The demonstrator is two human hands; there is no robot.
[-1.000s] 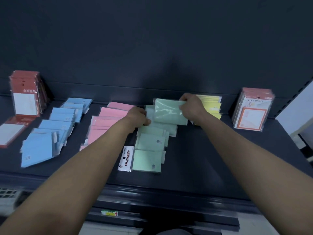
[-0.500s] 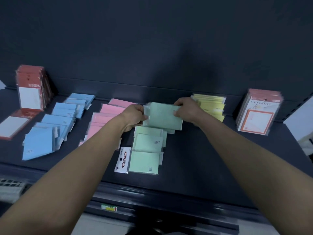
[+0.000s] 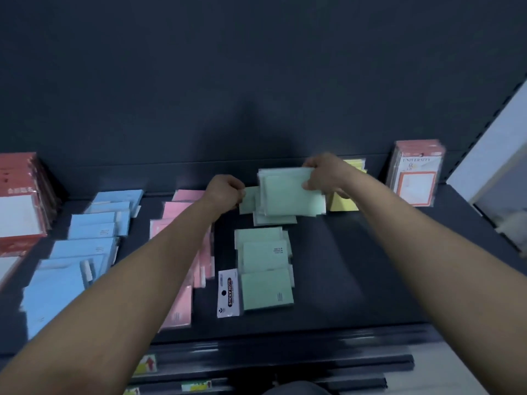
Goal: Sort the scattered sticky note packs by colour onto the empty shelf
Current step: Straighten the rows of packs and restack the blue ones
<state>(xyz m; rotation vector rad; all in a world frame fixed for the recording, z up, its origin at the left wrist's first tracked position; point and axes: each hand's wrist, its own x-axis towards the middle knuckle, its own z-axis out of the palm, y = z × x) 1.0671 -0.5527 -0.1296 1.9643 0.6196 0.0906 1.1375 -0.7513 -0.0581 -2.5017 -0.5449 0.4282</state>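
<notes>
- Grips a stack of green packs (image 3: 291, 195) over the far shelf (image 3: 356, 266) in the right hand (image 3: 322, 178), arm outstretched.
- Pinches the left edge of a lower green pack (image 3: 247, 201) with the curled left hand (image 3: 225, 191).

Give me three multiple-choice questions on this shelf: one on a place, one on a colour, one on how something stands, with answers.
1. Which packs lie just right of the green row on the shelf? A blue, B yellow, C pink.
2. What colour is the stack in the right hand? A pink, B blue, C green.
3. How are the red-edged packs at far right placed? A standing upright, B lying flat, C held.
Answers: 1 B, yellow packs show beside the right wrist; 2 C, it grips a green stack; 3 A, they stand on edge, fronts facing out.
</notes>
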